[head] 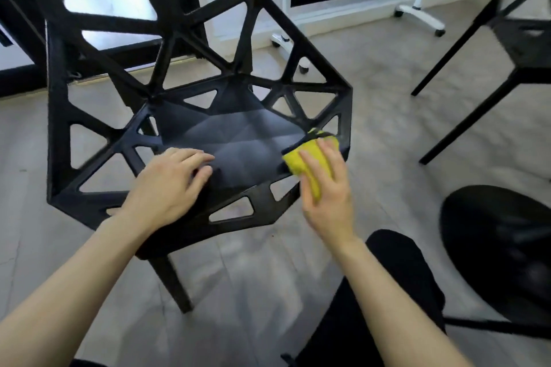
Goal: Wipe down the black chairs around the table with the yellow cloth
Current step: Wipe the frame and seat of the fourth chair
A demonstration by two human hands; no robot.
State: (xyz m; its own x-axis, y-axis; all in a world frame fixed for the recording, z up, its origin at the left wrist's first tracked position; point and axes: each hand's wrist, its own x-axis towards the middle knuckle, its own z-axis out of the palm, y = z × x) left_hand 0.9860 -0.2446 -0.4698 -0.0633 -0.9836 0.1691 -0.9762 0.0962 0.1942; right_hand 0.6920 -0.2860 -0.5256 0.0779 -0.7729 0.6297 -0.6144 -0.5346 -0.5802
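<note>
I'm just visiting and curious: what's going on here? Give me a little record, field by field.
activity: wiping a black chair
right hand: presses a yellow cloth on the seat's right edge
left hand: rests on the seat's front, fingers loosely bent
nearby: second black chair at right, white wheeled stand behind
floor: pale planks

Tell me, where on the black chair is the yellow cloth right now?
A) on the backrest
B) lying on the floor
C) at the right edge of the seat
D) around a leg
C: the right hand presses the yellow cloth against the right edge of the black chair seat, while the left hand rests on the seat's front.
</note>
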